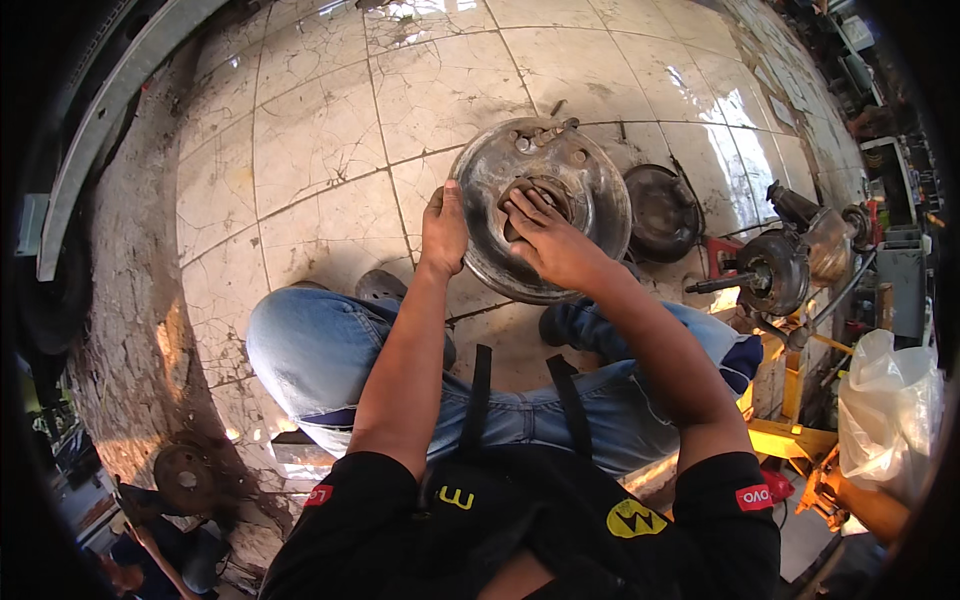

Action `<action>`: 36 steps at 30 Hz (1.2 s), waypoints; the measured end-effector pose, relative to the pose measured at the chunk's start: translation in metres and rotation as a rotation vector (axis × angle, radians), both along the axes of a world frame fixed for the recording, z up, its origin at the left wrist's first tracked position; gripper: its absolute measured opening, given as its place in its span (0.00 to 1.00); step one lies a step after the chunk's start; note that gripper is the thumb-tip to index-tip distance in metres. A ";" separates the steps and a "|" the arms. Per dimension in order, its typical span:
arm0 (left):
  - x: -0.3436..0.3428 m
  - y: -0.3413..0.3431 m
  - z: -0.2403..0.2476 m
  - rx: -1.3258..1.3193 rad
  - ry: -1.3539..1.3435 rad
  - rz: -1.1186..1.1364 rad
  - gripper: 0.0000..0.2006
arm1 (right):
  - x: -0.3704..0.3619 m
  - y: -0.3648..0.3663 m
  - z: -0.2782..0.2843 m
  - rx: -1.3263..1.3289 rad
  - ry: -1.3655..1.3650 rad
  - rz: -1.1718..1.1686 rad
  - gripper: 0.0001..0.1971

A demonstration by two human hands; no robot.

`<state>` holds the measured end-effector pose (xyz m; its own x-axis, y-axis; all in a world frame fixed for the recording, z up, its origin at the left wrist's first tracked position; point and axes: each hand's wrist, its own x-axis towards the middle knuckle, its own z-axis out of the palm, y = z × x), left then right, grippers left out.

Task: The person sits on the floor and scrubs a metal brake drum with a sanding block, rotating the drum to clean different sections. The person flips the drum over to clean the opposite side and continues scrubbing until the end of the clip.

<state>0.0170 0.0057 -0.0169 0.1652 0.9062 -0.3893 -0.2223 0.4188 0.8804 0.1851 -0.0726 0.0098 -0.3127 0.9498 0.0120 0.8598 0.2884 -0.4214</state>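
A round, greasy metal brake drum assembly (488, 185) is in front of me above the tiled floor, its backing plate facing up. Bolts and a small fitting stick up near its far edge. My left hand (446, 230) grips the left rim, thumb along the edge and the other fingers partly hidden. Over the centre hole lies my right hand (552, 245), fingers stretched out across the raised hub (548, 190). The palm hides part of the hole. Whether the drum's underside rests on anything cannot be seen.
Right of the drum lies a smaller dark round part (662, 212). Farther right stands an axle piece with a hub (778, 272), near a yellow metal frame (790, 438) and a clear plastic bag (885, 405). A rusty disc (185, 478) lies at lower left.
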 end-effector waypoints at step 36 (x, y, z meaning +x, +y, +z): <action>-0.002 -0.001 0.006 0.170 0.214 -0.186 0.26 | -0.030 0.019 -0.013 0.196 -0.157 -0.376 0.34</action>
<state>0.0149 0.0052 -0.0106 0.2648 0.9232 -0.2785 0.0421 0.2774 0.9598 0.1555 -0.0535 -0.0036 0.0412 0.9823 0.1828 0.9692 0.0052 -0.2463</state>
